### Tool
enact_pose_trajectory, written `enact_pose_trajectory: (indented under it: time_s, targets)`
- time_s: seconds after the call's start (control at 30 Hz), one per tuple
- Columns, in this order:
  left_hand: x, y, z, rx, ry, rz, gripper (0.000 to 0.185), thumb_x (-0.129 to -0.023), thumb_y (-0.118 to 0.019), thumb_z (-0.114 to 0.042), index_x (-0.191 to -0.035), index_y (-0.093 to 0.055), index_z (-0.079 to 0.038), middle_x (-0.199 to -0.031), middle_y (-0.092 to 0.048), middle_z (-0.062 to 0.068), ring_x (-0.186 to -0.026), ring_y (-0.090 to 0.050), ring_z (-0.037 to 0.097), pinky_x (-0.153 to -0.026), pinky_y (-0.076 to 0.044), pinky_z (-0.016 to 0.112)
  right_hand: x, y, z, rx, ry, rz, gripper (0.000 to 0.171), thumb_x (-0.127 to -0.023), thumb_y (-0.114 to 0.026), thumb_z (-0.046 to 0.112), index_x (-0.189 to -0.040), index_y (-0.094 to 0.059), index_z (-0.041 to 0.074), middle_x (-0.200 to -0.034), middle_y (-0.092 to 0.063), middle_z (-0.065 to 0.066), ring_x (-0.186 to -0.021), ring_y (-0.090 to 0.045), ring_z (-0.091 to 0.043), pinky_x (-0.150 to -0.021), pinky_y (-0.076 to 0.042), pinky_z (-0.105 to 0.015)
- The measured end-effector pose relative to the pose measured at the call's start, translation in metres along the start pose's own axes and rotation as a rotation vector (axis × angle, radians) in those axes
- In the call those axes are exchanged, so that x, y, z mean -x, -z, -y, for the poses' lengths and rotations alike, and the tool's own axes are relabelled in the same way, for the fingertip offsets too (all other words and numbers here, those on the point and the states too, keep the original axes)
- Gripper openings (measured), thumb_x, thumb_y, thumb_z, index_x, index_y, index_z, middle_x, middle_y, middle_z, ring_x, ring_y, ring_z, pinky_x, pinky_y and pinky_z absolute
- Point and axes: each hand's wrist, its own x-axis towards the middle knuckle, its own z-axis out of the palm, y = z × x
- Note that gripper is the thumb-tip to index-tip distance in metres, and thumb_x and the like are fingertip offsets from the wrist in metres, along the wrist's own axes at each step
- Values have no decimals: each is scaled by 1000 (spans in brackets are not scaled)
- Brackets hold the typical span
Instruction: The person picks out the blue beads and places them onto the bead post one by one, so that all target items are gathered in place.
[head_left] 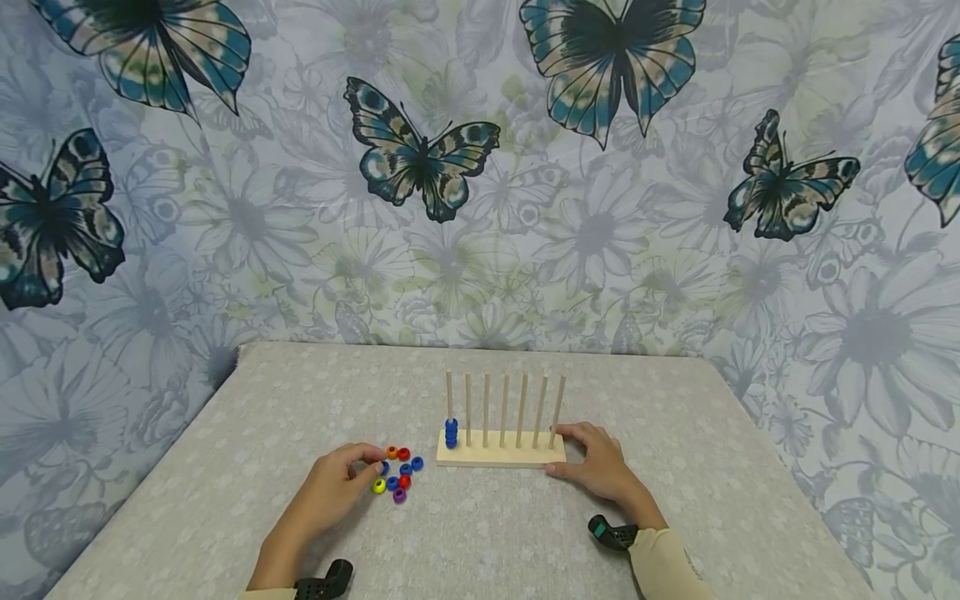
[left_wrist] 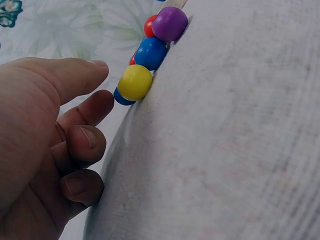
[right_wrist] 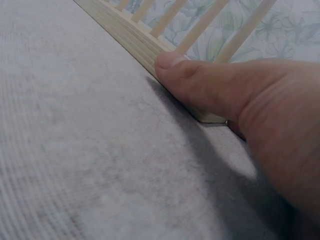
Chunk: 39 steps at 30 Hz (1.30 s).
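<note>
A wooden peg rack (head_left: 501, 454) with several upright pegs stands mid-table. Blue rings (head_left: 451, 432) are stacked on its leftmost peg. My right hand (head_left: 558, 450) grips the rack's right end, thumb (right_wrist: 190, 80) pressed against the front of the base (right_wrist: 130, 37). Left of the rack lies a cluster of loose beads (head_left: 397, 475): yellow (left_wrist: 135, 82), blue (left_wrist: 150, 52), purple (left_wrist: 170, 23), red (left_wrist: 149, 25). My left hand (head_left: 371, 462) hovers at the cluster's left edge. Its thumb and index finger (left_wrist: 97, 107) are parted and close to a dark blue bead (left_wrist: 119, 98), holding nothing.
The table (head_left: 480, 542) is covered in a grey patterned cloth. A butterfly-print fabric (head_left: 420, 158) hangs as a wall behind its far edge. The table's left and right edges slope outward toward me.
</note>
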Motion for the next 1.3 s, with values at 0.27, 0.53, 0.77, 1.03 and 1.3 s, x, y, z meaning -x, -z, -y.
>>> enact_pose_trajectory:
  time_s: [0.27, 0.53, 0.77, 1.03, 1.3]
  targets:
    - [-1, -1, 1, -15, -10, -8, 15, -96, -69, -20, -109, -72, -23, -106, -70, -5, -73, -54, 12, -62, -46, 25, 1, 0, 1, 10, 2, -2, 71, -73, -84, 56, -135, -61, 28, -130, -62, 1, -128, -51, -26, -108, -30, -55]
    - [-2, -4, 5, -41, -12, -18, 13, -94, -70, -19, -107, -73, -22, -103, -71, -6, -72, -52, 12, -62, -44, 25, 1, -2, -2, 14, 0, -6, 71, -73, -84, 56, -134, -61, 28, -130, -62, 2, -126, -52, -25, -107, -30, -53]
    - [-2, -2, 6, -78, -38, -17, 16, -93, -71, -16, -109, -72, -21, -100, -70, -5, -73, -52, 11, -64, -45, 23, 0, -1, 0, 17, -6, -2, 72, -74, -83, 57, -135, -60, 28, -131, -62, 2, -126, -51, -25, -108, -30, -53]
    - [-5, -3, 6, -82, -37, -24, 16, -93, -72, -17, -108, -72, -21, -99, -69, -5, -71, -51, 11, -62, -44, 23, -1, 0, 0, 19, 5, -7, 72, -74, -83, 57, -135, -60, 27, -132, -62, 2, -127, -51, -26, -107, -30, -53]
    - [-6, -4, 7, -82, -28, -18, 17, -93, -72, -17, -110, -72, -21, -99, -69, -5, -72, -51, 11, -62, -44, 23, -2, -1, 0, 7, 6, -7, 72, -74, -83, 56, -135, -61, 27, -132, -62, 1, -128, -50, -26, -109, -28, -54]
